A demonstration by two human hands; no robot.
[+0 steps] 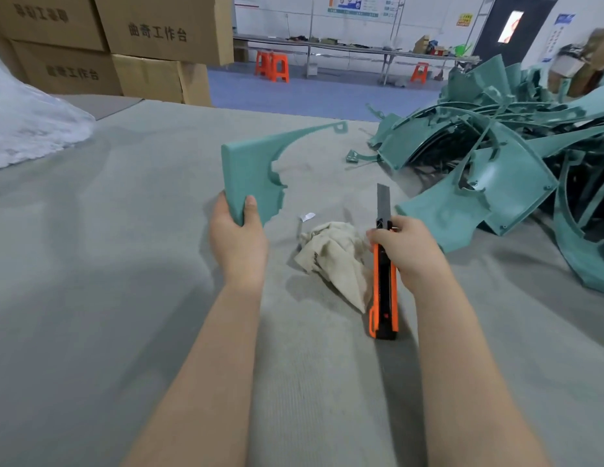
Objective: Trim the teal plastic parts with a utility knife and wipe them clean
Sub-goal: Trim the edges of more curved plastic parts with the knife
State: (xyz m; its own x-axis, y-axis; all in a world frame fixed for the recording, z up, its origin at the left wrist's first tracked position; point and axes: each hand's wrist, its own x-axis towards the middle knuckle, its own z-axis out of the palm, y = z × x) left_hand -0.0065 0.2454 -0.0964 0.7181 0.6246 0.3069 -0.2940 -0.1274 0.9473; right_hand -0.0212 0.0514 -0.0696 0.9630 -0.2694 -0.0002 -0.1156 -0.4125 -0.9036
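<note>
The left grip [238,237], a bare hand at centre frame, is clamped on the lower corner of a teal plastic part [250,166]: the thumb lies across the face turned to the camera and the fingers are hidden behind. The part is held up off the table [125,264], its broad flat end just above the hand. A long thin curved arm sweeps from it toward the upper right and ends in a small loop. Its inner edge, facing right, looks ragged.

The right grip [406,246], right of centre, is closed round the upper handle of an orange and black utility knife [383,281]. The blade [384,202] is extended and points up the frame, and the butt of the handle points down the frame. Knife and held part are apart, with open table between them.

Between the two hands a crumpled off-white rag [334,254] lies on the table's grey cloth cover, its right edge behind the knife handle. A small white scrap [307,216] lies just above the rag.

At the right of the frame a tangled pile of teal parts [496,146] covers that side of the table, the nearest piece just beside the right grip. A small teal offcut [354,156] lies at the pile's left edge.

At upper left are stacked cardboard boxes [142,35] with printed characters, and below them at the left edge a clear plastic bag [24,123]. Across the blue floor at the top stand orange stools [272,65], a long bench [344,47] along the wall and a dark door [513,25].
</note>
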